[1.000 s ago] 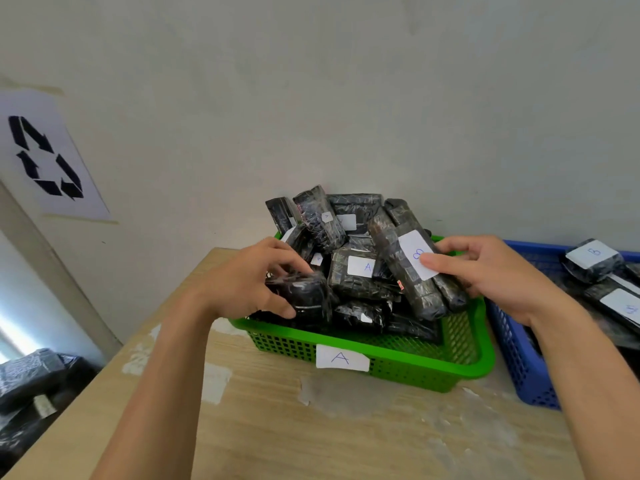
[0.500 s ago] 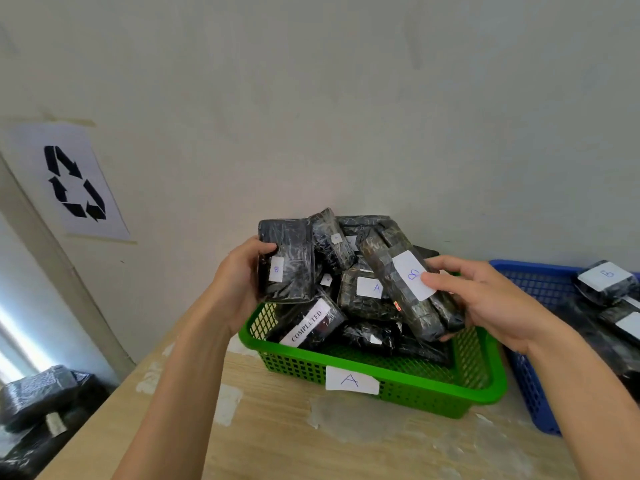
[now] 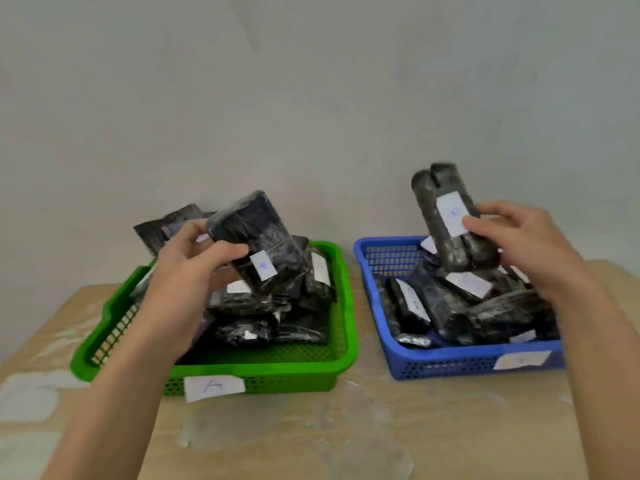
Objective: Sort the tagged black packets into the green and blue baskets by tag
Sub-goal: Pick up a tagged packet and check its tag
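Observation:
My left hand (image 3: 187, 271) grips a flat black packet (image 3: 256, 244) with a small white tag marked in blue, held tilted above the green basket (image 3: 348, 323). That basket carries a white label "A" on its front wall and holds several black packets. My right hand (image 3: 519, 247) holds a long black packet (image 3: 446, 220) with a white tag, upright over the blue basket (image 3: 446, 365). The blue basket also holds several tagged black packets and has a blurred white label on its front.
Both baskets stand side by side on a light wooden table (image 3: 346, 438) with pale worn patches, close to a plain grey wall (image 3: 311, 98). A gap of bare wood separates the two baskets.
The view swung right, bringing the blue basket fully in. My right hand carried its long packet from the green basket over the blue one. My left hand lifted its packet higher and tilted it.

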`<action>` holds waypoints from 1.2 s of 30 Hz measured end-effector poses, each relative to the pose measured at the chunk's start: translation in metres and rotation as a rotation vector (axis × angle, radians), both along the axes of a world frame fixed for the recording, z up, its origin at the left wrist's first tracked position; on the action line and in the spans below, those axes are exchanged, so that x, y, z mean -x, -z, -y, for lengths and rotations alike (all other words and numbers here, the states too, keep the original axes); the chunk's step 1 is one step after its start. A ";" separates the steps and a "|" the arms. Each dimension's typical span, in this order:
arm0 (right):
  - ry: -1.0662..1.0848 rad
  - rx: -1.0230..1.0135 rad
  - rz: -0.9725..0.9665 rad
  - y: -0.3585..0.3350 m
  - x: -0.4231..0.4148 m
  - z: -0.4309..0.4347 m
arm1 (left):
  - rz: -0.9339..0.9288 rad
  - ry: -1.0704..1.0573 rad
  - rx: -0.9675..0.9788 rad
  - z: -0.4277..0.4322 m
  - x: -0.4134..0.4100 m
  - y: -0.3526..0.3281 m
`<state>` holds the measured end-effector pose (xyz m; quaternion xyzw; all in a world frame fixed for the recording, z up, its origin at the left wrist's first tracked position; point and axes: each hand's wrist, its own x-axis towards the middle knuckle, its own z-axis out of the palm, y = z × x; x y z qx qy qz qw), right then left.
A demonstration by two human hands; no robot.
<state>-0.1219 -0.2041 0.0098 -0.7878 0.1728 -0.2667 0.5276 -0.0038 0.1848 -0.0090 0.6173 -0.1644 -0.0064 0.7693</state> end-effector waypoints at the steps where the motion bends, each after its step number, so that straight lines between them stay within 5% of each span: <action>1: 0.017 0.059 -0.069 0.005 0.006 0.010 | -0.008 0.008 0.000 0.014 0.002 -0.001; 5: -0.038 0.177 -0.264 0.020 0.016 0.021 | -0.046 0.057 0.008 0.072 0.007 -0.004; 10: 0.026 0.334 -0.231 0.018 0.008 0.010 | -0.097 0.068 0.011 0.123 0.012 -0.006; 15: 0.000 0.487 -0.219 0.030 -0.021 -0.026 | -0.151 0.003 0.101 0.133 0.011 0.001; 19: -0.074 0.587 -0.393 0.049 -0.042 -0.044 | -0.187 -0.010 0.114 0.130 0.008 0.006; 25: 0.070 0.764 -0.475 0.045 -0.033 -0.023 | -0.188 -0.009 0.102 0.123 0.004 0.009; 29: 0.112 0.691 -0.453 0.030 -0.020 -0.008 | -0.189 0.014 0.086 0.125 0.004 0.011; 36: 0.259 0.354 -0.143 0.013 0.015 0.060 | -0.176 0.047 0.077 0.132 0.004 0.018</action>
